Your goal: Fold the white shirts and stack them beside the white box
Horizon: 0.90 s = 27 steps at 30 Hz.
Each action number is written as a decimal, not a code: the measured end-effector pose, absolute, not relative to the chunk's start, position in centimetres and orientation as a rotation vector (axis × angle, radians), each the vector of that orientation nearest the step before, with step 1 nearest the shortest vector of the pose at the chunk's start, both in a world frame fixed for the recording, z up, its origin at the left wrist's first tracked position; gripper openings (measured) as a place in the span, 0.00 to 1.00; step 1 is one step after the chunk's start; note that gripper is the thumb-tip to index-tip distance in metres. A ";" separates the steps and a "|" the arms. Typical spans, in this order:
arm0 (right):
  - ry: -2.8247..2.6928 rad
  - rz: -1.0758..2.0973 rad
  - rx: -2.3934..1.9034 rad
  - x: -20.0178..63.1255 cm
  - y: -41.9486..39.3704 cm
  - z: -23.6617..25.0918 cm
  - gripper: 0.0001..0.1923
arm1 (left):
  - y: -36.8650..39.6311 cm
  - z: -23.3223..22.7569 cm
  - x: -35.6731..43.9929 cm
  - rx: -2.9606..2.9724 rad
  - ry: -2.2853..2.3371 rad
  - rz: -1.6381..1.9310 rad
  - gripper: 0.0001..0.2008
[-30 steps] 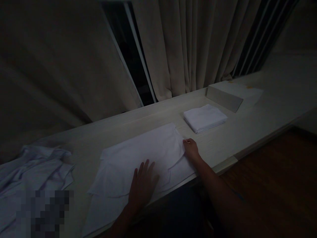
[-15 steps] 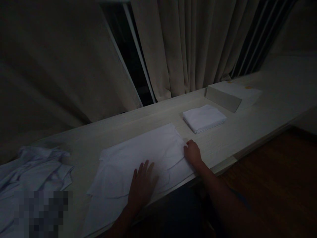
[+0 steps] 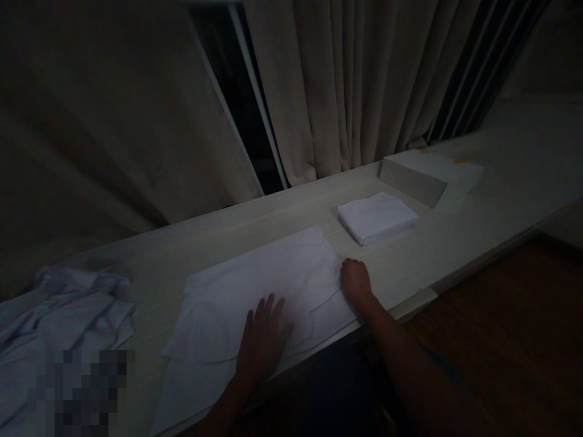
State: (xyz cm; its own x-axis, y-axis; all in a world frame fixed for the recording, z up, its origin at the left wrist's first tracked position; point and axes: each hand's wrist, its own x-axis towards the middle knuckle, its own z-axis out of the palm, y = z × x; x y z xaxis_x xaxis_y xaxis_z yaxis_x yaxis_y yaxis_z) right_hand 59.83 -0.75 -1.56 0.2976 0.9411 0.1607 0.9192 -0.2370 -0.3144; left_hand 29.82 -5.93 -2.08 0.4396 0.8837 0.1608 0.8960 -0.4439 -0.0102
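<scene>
Pressing left hand (image 3: 262, 340) palm-down on white cloth (image 3: 255, 267), open, fingers spread, gripping nothing. Curling right hand (image 3: 356, 282) closed at the cloth's right edge; cannot tell whether pinching fabric. Note white cloth laid out in layers along the front edge of the table (image 3: 403, 261), lower layer showing toward that edge. Note folded stack (image 3: 378, 216) farther right, well in from the front edge, apart from both hands. Log box (image 3: 412, 182) just beyond it, near the back edge. Log crumpled fabric (image 3: 86, 309) at the left end, and curtains (image 3: 314, 91) behind the back edge.
</scene>
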 end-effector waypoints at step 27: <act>-1.196 0.536 -1.931 61.6 -0.2 -1.0 0.15 | -5.9 -2.1 29.8 -2.585 -1.599 -0.209 0.30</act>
